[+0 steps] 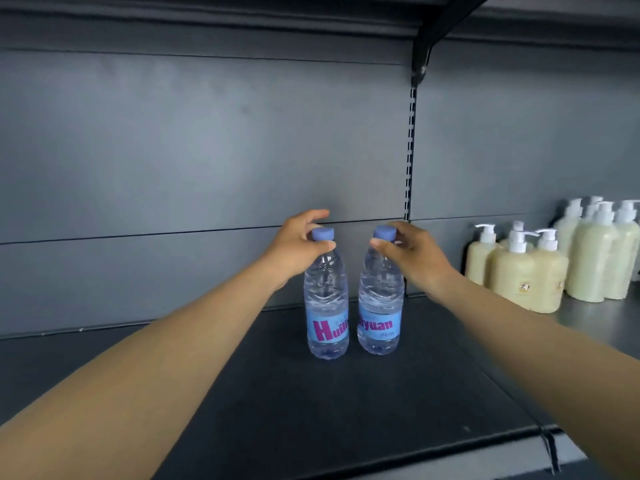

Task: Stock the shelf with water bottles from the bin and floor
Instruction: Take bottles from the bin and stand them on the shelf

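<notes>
Two clear water bottles with blue caps and blue labels stand upright side by side on the dark shelf (277, 393), near its back panel. My left hand (298, 249) grips the neck of the left bottle (325, 306) just under the cap. The neck of the right bottle (380, 303) is held the same way by my right hand (412, 252). Both bottle bases rest on the shelf surface, a small gap between them.
Several cream pump bottles (526, 268) stand on the neighbouring shelf section to the right. A slotted upright (410, 150) divides the two sections, with a black bracket (429, 39) above. The shelf's front edge (450, 448) runs along the bottom.
</notes>
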The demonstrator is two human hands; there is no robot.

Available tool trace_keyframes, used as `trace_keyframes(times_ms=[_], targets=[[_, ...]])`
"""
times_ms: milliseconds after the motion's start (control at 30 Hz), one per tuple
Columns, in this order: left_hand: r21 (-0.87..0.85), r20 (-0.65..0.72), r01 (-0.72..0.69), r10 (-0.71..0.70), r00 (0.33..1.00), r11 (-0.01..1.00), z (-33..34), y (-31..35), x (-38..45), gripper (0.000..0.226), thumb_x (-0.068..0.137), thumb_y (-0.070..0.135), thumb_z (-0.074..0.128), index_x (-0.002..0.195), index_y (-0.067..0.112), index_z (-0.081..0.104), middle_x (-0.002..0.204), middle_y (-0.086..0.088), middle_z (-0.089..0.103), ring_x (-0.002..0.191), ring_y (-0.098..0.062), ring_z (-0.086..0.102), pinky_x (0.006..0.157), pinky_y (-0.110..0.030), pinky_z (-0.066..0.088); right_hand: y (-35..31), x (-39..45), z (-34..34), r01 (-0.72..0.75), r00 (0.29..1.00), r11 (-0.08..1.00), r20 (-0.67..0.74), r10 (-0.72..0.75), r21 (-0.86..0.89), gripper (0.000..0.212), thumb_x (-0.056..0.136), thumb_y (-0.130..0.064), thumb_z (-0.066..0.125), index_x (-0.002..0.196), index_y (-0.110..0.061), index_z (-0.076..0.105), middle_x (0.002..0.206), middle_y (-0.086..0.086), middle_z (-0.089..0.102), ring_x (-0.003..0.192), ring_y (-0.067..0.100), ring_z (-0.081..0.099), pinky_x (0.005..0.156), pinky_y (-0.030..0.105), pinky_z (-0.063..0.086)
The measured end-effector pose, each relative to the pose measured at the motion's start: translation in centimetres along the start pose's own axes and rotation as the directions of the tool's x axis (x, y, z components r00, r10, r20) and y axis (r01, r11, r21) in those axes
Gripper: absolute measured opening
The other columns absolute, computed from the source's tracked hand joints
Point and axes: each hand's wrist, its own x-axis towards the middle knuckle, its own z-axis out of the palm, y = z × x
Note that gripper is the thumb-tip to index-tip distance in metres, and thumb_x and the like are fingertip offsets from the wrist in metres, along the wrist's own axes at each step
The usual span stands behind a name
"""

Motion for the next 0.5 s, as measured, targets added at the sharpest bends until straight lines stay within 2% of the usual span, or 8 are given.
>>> trace_keyframes(times_ms=[100,167,233,267,367,433,500], targets=[[-0.067,-0.011,0.005,-0.006,1.0,0.998,1.1,-1.4,2.7,0.055,0.083,-0.006,0.062,0.132,0.012,0.049,0.116,-0.01,0.063,0.098,-0.014,0.058,0.076,-0.009,0.047,1.7,1.7,0.3,0.012,1.0,0.99,0.021,-0.015,0.14,0.021,0.088,-0.02,0.063,0.105,-0.007,0.06,0.105,0.012,0.067,0.099,0.026,0.064,0.093,0.044,0.051],[-0.137,-0.01,0.009,-0.01,1.0,0.99,1.5,-2.0,3.6,0.057,0.082,-0.007,0.063,0.134,0.012,0.047,0.116,-0.008,0.063,0.1,-0.014,0.059,0.083,-0.014,0.047,3.2,1.9,0.2,0.002,0.996,0.964,0.082,-0.025,0.267,0.025,0.088,-0.014,0.063,0.112,-0.011,0.058,0.111,0.007,0.067,0.104,0.019,0.063,0.09,0.033,0.054],[-0.207,-0.02,0.016,-0.02,1.0,0.978,1.7,-2.5,3.6,0.056,0.082,-0.004,0.064,0.133,0.014,0.048,0.112,-0.005,0.065,0.099,-0.013,0.061,0.081,-0.013,0.049,4.9,1.8,0.4,-0.02,0.982,0.946,0.182,-0.042,0.324,0.042,0.081,-0.006,0.069,0.118,-0.021,0.054,0.113,-0.004,0.064,0.102,0.003,0.063,0.08,0.018,0.053],[-0.233,-0.034,0.018,-0.026,0.999,0.972,1.8,-2.7,3.3,0.053,0.082,-0.002,0.065,0.13,0.016,0.05,0.11,-0.004,0.066,0.096,-0.013,0.062,0.078,-0.012,0.051,5.8,1.5,0.6,-0.037,0.976,0.943,0.215,-0.037,0.331,0.054,0.078,-0.005,0.072,0.121,-0.028,0.05,0.115,-0.008,0.063,0.102,0.0,0.062,0.078,0.017,0.052],[-0.207,-0.057,0.028,-0.04,0.998,0.978,2.4,-4.3,1.6,0.048,0.076,-0.001,0.071,0.117,0.019,0.058,0.105,0.002,0.068,0.095,-0.013,0.064,0.082,-0.022,0.054,7.8,1.1,1.2,-0.091,0.97,0.926,0.245,-0.001,0.366,0.072,0.069,-0.011,0.078,0.127,-0.036,0.044,0.119,-0.005,0.062,0.106,0.01,0.063,0.084,0.027,0.053],[-0.165,-0.014,0.071,-0.074,0.997,0.984,3.2,-5.8,0.2,0.064,0.07,-0.002,0.076,0.121,0.027,0.052,0.107,0.009,0.067,0.096,-0.009,0.066,0.081,-0.028,0.054,8.5,1.0,1.4,-0.096,0.96,0.922,0.281,-0.015,0.376,0.081,0.066,-0.014,0.08,0.132,-0.035,0.04,0.12,-0.005,0.062,0.107,0.012,0.064,0.087,0.033,0.054],[-0.151,0.033,0.124,-0.12,0.992,0.981,4.0,-7.2,-0.9,0.079,0.068,-0.001,0.078,0.125,0.038,0.041,0.108,0.016,0.063,0.094,-0.001,0.065,0.075,-0.022,0.053,9.0,1.2,1.0,-0.082,0.952,0.924,0.304,-0.038,0.372,0.082,0.07,-0.006,0.079,0.134,-0.036,0.039,0.119,-0.007,0.064,0.107,0.012,0.064,0.087,0.035,0.054]])
